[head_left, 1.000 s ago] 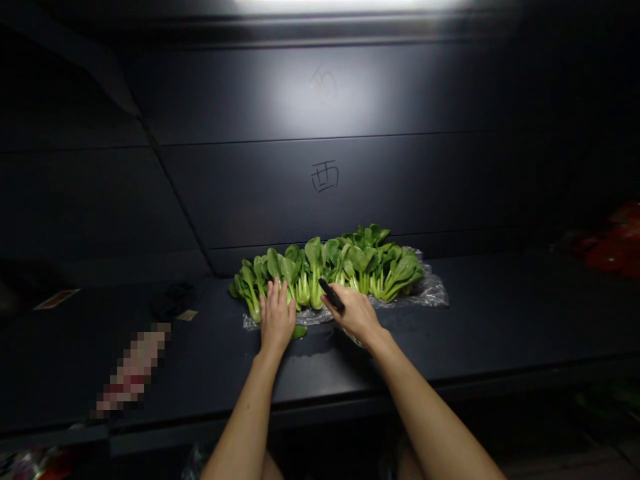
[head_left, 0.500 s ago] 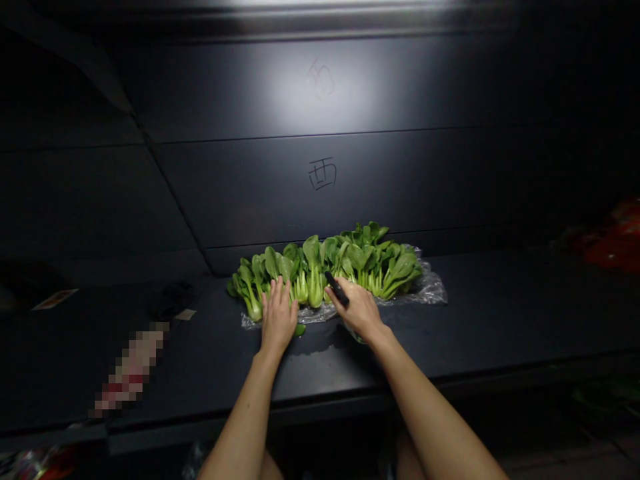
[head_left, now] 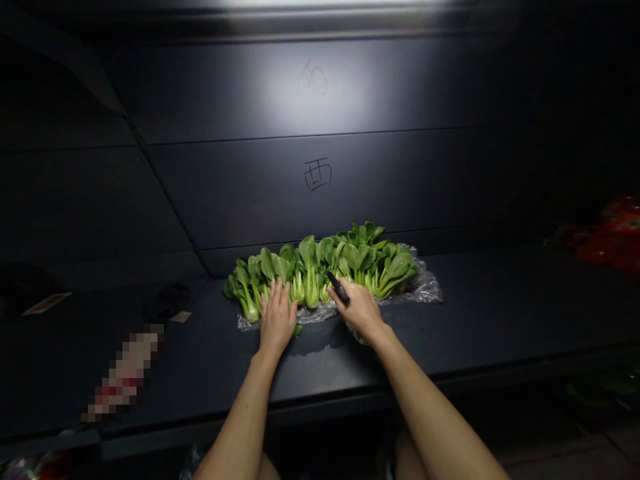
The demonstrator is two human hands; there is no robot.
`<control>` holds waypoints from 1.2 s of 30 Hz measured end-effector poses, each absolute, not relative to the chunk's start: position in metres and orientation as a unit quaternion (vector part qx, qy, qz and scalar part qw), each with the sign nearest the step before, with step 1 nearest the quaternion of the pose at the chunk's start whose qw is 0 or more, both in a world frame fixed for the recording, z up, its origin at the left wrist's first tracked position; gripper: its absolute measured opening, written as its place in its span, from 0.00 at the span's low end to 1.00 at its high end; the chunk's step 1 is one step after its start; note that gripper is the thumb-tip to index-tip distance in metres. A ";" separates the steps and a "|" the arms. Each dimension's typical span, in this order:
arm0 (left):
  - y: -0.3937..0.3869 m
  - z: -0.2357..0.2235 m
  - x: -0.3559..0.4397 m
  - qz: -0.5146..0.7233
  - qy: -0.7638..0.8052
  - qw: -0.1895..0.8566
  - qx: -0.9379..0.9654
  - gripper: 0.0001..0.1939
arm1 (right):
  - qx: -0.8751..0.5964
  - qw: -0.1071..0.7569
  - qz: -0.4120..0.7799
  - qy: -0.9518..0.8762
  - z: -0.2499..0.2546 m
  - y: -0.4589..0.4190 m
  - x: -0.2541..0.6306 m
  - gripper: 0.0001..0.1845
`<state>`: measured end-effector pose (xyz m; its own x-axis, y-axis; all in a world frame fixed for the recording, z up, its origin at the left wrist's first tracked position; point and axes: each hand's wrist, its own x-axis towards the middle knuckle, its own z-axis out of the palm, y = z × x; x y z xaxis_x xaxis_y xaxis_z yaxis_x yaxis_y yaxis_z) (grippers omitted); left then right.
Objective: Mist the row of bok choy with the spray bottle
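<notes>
A row of bok choy [head_left: 310,270] stands on clear plastic film [head_left: 427,287] along the back of the dark shelf. My left hand [head_left: 277,319] lies with fingers outstretched at the front of the left-hand bunches, covering some of their stems. In front of the middle bunches, my right hand [head_left: 359,309] is wrapped round what looks like a spray bottle with a black head [head_left: 339,289]. The head points up and left at the greens; a bit of clear body shows below the hand, the rest hidden. A loose green leaf [head_left: 298,331] lies by my left hand.
Behind the greens rises a dark panel [head_left: 240,187] with a handwritten character. To the left lie a small card [head_left: 181,317], a dark item [head_left: 167,300] and a blurred-out patch [head_left: 125,373]. Red packages [head_left: 613,233] sit far right. Water wets the shelf [head_left: 327,367] near its front edge.
The black head in my right hand has swung slightly right and tilted more steeply. My left hand stays almost in place. The view has shifted a little.
</notes>
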<state>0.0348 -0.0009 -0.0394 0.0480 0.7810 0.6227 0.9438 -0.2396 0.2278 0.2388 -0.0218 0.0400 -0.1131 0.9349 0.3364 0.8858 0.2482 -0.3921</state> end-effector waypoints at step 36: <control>0.000 -0.044 0.047 -0.297 -0.569 0.135 -0.755 0.25 | -0.677 0.277 0.038 -0.681 0.041 -0.020 0.283 0.19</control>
<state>0.0467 0.0001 -0.0444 0.1771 0.7783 0.6025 0.9390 -0.3169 0.1334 0.2834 -0.0203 0.0408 0.0687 0.9432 0.3251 0.9008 0.0814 -0.4265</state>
